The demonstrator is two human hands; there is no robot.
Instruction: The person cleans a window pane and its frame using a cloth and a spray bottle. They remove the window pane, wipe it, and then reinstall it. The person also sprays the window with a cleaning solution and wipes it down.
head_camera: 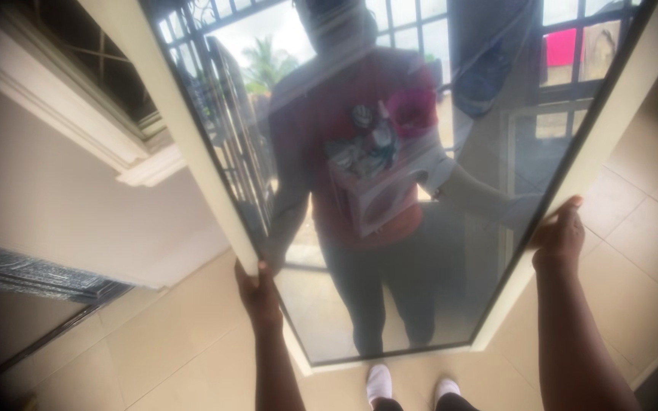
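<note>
A: Holding noted: mirror (390, 175) is up off the floor (177, 335), tilted, its lower edge just above the person's white shoes (378, 380).

B: Hands?

A: Left hand (257, 285) wraps the left frame edge, low down. Right hand (561, 232) clasps the right edge, a little higher. Both closed on the frame.

B: Progress?

A: Judged from this view: lift is done, mirror fully carried by both hands. It is not leaning on the wall (55, 190) or resting anywhere, so setting it down or fixing it in place is left.

B: Surroundings?

A: Tiled floor, cream wall to the left. The glass reflects barred windows and the person's torso.
</note>
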